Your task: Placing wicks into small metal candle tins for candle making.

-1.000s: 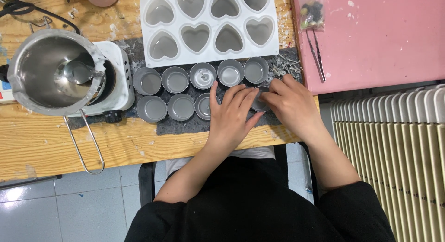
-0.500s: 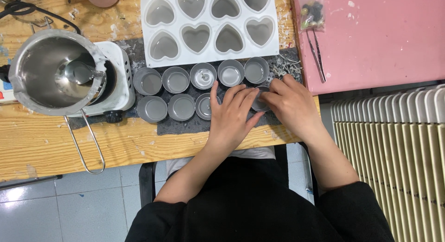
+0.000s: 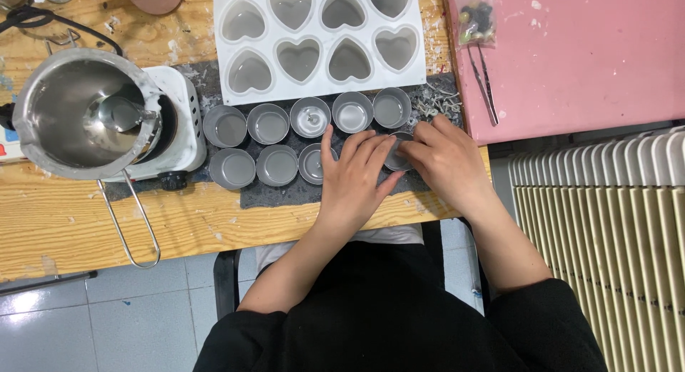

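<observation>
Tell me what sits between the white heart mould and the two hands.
In the head view, a back row of round metal tins on the dark mat lies between the heart mould and the left hand and right hand.

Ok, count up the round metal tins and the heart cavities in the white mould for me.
Round metal tins: 9 in view, one between the left hand and right hand
Heart cavities in the white mould: 8
Total: 17
</observation>
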